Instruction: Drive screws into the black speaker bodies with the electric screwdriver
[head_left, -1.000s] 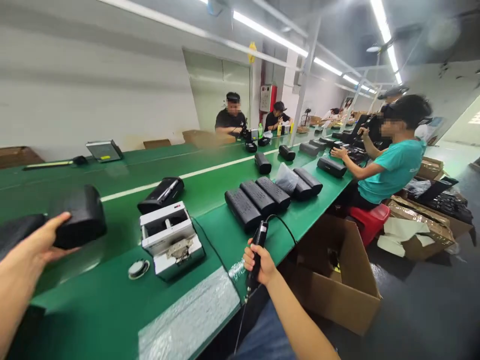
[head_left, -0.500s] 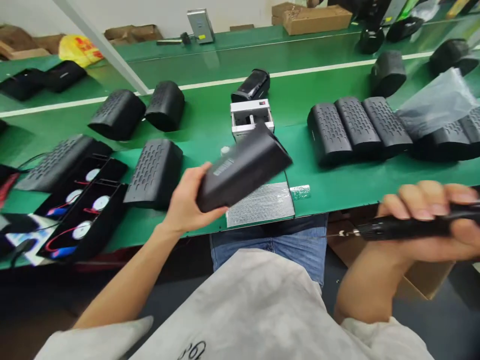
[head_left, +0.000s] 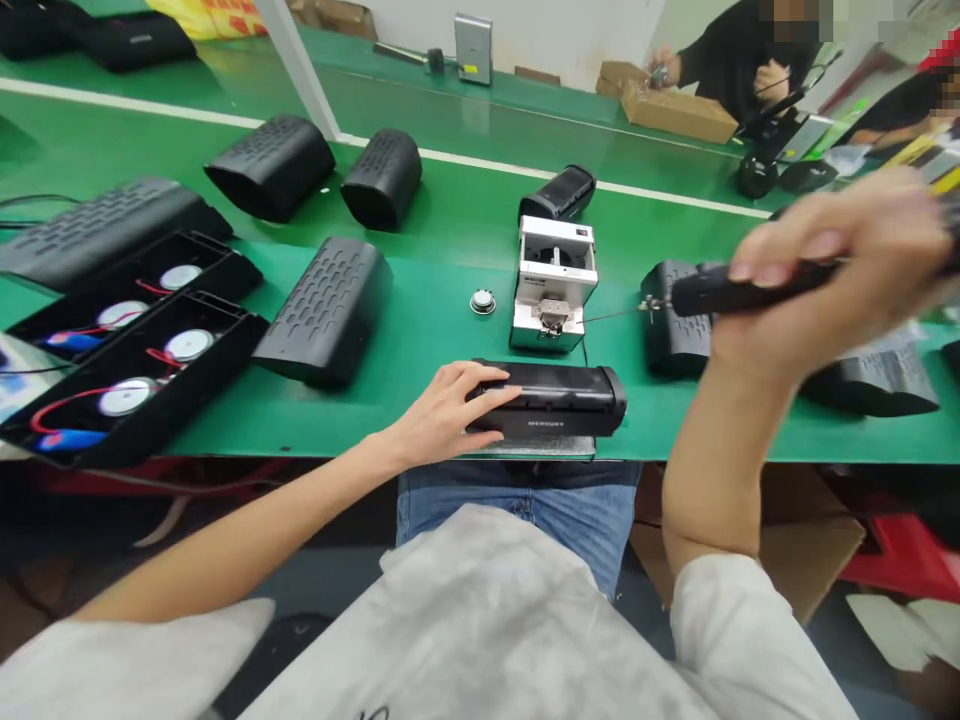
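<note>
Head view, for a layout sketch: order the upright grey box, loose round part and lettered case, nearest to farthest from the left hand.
1. Lettered case: touching the left hand.
2. Loose round part: beyond the case.
3. Upright grey box: far back.

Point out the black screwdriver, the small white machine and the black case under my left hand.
Black screwdriver [head_left: 712, 294]: head view, on its handle.
White machine [head_left: 555, 284]: head view, on its face below the opening.
Black case [head_left: 559, 402]: head view, just above its white lettering.
</note>
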